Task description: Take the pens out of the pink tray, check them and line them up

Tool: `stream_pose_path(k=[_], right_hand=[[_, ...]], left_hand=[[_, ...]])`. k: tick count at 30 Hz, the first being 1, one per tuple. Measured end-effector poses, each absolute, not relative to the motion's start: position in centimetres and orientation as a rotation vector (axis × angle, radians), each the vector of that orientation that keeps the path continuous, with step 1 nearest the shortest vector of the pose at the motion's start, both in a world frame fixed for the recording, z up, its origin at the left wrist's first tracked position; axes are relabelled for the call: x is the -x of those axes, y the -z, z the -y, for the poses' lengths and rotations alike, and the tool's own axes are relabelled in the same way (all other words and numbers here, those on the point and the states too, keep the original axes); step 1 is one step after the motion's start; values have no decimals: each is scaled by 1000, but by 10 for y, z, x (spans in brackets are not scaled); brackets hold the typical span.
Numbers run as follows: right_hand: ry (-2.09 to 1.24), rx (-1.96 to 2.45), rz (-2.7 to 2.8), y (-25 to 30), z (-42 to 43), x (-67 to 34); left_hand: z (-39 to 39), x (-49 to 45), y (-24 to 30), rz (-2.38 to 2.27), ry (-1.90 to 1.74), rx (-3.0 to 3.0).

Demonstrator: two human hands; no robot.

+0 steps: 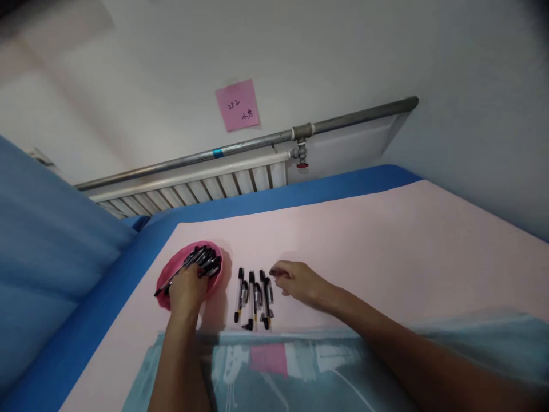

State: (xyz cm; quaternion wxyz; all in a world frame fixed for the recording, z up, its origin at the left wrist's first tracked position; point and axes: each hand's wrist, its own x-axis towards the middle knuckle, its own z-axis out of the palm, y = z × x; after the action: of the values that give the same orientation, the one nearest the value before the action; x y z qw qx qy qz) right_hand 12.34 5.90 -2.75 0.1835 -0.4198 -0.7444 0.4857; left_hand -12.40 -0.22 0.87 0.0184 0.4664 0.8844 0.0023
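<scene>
A pink bowl [167,273] on the left holds many black-capped pens [206,255]. My left hand [187,288] reaches into it with curled fingers closed among the pens; its fingertips are partly hidden. Right of the bowl lie several clear-barrelled pens [251,292] with black caps, side by side in a loose row, along with small black parts at their lower ends. My right hand [298,281] hovers just right of that row, fingers curled in. No pen shows in it.
A pale pink table top [364,240] with a blue border [274,197] carries everything. Behind it run a radiator [206,189] and a metal pipe [180,163] along the wall. A pink note [238,106] hangs above. Blue cloth [47,252] drapes at left.
</scene>
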Motion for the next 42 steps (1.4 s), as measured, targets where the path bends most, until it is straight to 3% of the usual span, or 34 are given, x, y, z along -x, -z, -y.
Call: stream_pose_path(k=[4,18,21,24,28,30,34,42], right_hand=[[-1314,1165,2139,24,-58,-123],[-1248,1141,2213,21,-58,-124],[-1247,1140,2208,22,-58,-124],[-1266,1116,2202,27,-59,-123],[-1392,1165,2069,30,-61,-123],[-1471,1175,1916,26,-61,-122],[-1623,1033,1572,11,-58,-120],[-1717,808,1307,4,-55,-118]], left_hand=[[2,120,-7,-2786,127,-1452],[1,119,-5,-2794,78,-1389],[6,120,-12,-2830,-111,-1462],[11,112,-22,-2848,-596,-1544],[12,79,-30,-2263,-1335,-1364],[12,59,-29,-1823,-1445,-1228],[9,22,-19,-1303,-1328,-891],[8,-3,-2,-1119,-1115,-726]])
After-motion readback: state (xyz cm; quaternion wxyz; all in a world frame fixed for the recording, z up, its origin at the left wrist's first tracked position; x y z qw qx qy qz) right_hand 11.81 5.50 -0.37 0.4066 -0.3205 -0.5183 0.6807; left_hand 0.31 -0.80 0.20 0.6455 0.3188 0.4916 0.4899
